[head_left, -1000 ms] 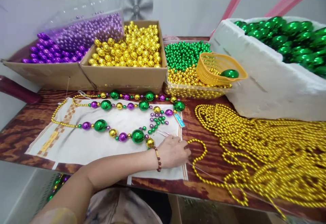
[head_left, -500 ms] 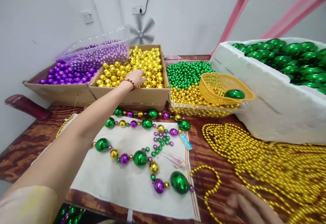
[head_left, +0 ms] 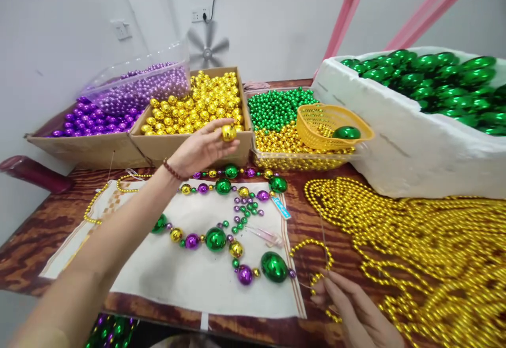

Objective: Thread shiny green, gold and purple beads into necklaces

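My left hand (head_left: 201, 147), with a beaded bracelet on the wrist, is closed on a large gold bead (head_left: 228, 133) just in front of the box of gold beads (head_left: 192, 144). At the lower right my right hand (head_left: 351, 306) pinches a thin needle (head_left: 323, 234) that points upward. A fine thread runs from near that hand to a small purple bead (head_left: 292, 273) beside a big green bead (head_left: 274, 267). These end a strung row of green, gold and purple beads on the white cloth (head_left: 169, 290). Small loose beads (head_left: 248, 211) lie on the cloth too.
Purple beads (head_left: 93, 116) fill a box at the left. A clear tub (head_left: 300, 161) holds small green and gold beads under a yellow basket (head_left: 312, 129). A white foam box (head_left: 379, 142) of big green beads stands right, behind gold bead strands (head_left: 395, 232).
My left hand has come out of the gold bead box, toward me, with a gold bead in its fingers. My right hand has moved left and up, and the needle now shows.
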Available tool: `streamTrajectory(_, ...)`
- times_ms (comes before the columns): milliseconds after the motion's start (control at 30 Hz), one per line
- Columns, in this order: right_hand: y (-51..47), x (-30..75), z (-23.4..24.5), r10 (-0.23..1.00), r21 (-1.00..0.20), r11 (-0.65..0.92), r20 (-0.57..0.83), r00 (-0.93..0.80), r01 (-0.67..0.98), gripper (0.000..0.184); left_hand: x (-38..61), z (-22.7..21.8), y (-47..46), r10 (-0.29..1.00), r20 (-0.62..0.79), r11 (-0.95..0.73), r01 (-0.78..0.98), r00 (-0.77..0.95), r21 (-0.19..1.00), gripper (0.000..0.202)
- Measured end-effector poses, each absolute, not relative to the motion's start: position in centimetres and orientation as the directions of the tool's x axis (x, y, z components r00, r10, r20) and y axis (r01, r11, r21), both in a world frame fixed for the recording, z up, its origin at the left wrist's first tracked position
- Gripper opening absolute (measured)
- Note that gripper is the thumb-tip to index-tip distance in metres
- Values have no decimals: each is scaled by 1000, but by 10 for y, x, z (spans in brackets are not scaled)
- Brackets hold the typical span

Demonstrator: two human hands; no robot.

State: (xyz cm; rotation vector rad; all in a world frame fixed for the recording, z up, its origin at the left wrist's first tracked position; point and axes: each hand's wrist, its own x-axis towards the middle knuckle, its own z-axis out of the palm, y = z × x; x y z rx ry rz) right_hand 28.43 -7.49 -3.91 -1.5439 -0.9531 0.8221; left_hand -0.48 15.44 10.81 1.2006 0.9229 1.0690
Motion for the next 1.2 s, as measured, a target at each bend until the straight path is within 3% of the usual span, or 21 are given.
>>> streamTrajectory(133, -77, 276, -39, 911, -983, -31, 46, 409, 180, 25, 25, 70, 98, 918, -146, 305, -423, 369, 853, 14)
streamTrajectory(267, -84, 268, -34, 953, -966, 46, 119, 278, 254, 20, 55, 31, 69, 849, -287, 512, -561, 443, 650, 11)
streamTrajectory(400, -91, 264, -31, 962, -910, 155, 228, 152, 385, 19, 78, 16, 53, 785, -412, 618, -629, 463, 471, 19)
streamTrajectory(533, -95, 262, -34, 945, -873, 214, 299, 134, 439, 21, 91, 17, 45, 757, -487, 630, -683, 436, 369, 23)
streamTrajectory(833, -98, 260, -32, 936, -846, 236, 330, 124, 477, 20, 96, 16, 41, 759, -517, 611, -707, 396, 356, 25)
streamTrajectory(1200, -100, 257, -49, 955, -859, 150, 254, 153, 490, 21, 99, 9, 36, 851, -435, 497, -719, 295, 485, 5)
